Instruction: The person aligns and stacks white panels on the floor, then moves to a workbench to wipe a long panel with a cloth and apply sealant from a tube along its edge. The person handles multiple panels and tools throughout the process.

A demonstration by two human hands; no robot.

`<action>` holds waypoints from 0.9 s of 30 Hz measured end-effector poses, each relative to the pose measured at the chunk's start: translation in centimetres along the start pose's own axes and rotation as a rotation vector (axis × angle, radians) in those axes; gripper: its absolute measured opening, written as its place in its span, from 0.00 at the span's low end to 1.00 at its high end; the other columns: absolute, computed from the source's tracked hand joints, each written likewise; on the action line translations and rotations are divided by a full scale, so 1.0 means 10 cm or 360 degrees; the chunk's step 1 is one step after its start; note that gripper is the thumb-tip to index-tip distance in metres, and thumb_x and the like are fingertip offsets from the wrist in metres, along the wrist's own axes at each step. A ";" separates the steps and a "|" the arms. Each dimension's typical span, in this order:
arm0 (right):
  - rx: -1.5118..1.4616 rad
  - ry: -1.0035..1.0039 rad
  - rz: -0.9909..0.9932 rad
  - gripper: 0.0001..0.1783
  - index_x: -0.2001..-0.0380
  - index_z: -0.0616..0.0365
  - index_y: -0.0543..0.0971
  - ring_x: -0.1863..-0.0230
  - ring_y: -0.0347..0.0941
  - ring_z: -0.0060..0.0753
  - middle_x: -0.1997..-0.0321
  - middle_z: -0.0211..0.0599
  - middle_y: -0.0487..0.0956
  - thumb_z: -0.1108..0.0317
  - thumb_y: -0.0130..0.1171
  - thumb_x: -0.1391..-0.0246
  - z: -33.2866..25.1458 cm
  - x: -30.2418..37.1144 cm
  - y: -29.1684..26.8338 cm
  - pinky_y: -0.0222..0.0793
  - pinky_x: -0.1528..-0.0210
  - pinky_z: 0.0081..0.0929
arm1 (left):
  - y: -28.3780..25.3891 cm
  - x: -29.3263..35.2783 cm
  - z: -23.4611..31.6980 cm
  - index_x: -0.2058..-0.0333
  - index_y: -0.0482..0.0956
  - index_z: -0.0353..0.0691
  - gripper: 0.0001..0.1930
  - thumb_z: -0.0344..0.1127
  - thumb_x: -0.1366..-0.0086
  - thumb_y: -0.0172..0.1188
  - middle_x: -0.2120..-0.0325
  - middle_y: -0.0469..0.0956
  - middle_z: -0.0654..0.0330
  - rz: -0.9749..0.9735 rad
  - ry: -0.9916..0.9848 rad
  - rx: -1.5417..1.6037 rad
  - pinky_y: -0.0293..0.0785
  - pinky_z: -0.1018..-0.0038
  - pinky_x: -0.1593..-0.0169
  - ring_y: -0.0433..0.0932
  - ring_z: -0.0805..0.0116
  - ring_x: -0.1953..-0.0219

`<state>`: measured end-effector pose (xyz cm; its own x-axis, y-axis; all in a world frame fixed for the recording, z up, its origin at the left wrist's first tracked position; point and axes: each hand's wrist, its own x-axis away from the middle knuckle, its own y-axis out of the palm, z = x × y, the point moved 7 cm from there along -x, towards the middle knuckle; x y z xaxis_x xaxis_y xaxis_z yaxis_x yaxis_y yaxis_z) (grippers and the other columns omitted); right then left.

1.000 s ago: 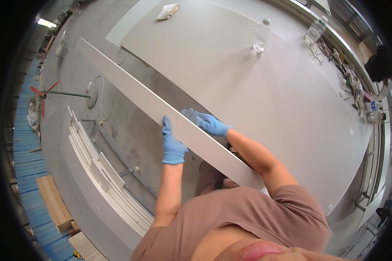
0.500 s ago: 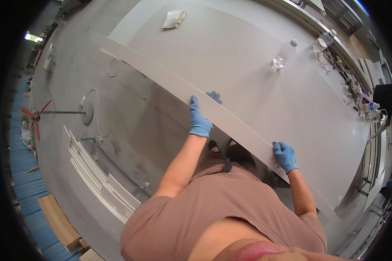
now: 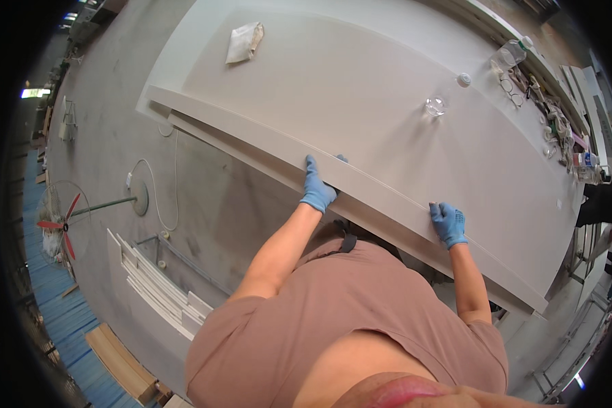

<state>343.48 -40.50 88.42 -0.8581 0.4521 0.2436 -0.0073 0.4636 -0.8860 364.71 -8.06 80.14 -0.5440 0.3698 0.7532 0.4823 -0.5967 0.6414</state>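
Head — long, flat, pale board

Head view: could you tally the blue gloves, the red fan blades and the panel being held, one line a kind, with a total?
Blue gloves: 2
Held panel: 1
Red fan blades: 3
Total: 6

A clear bottle stands upright on the bench. A folded pale sheet lies toward the bench's far left. A fan with red blades stands on the floor at left. White strips lie stacked nearby.
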 end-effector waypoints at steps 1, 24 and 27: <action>0.0005 -0.0018 -0.0017 0.29 0.82 0.56 0.79 0.73 0.76 0.62 0.79 0.53 0.77 0.45 0.56 0.33 0.01 -0.06 0.00 0.70 0.67 0.53 | -0.01 0.00 -0.02 0.37 0.72 0.36 0.45 0.75 0.32 0.52 0.40 0.78 0.52 0.0056 -0.0079 0.0042 0.69 0.51 0.31 0.75 0.50 0.36; -0.0075 -0.2276 -0.0690 0.32 0.37 0.52 0.78 0.32 0.71 0.52 0.33 0.51 0.76 0.44 0.54 0.36 -5.91 -1.63 1.97 0.61 0.27 0.51 | -0.24 1.27 0.86 0.35 0.67 0.38 0.43 0.73 0.30 0.51 0.35 0.68 0.52 -0.0193 -0.0241 -0.0257 0.58 0.58 0.28 0.65 0.56 0.33; -0.0600 -0.1756 -0.1836 0.30 0.37 0.51 0.79 0.33 0.73 0.51 0.35 0.51 0.78 0.44 0.53 0.34 -6.10 -1.15 2.45 0.63 0.28 0.48 | -0.40 1.32 0.89 0.32 0.65 0.37 0.42 0.69 0.27 0.51 0.31 0.65 0.50 -0.0025 -0.0198 -0.0745 0.56 0.57 0.26 0.64 0.54 0.31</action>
<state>384.51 12.15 87.97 -0.4185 -0.8975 0.1389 -0.8889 0.3733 -0.2656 361.71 5.48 88.82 -0.4486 0.4470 0.7739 0.0981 -0.8361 0.5398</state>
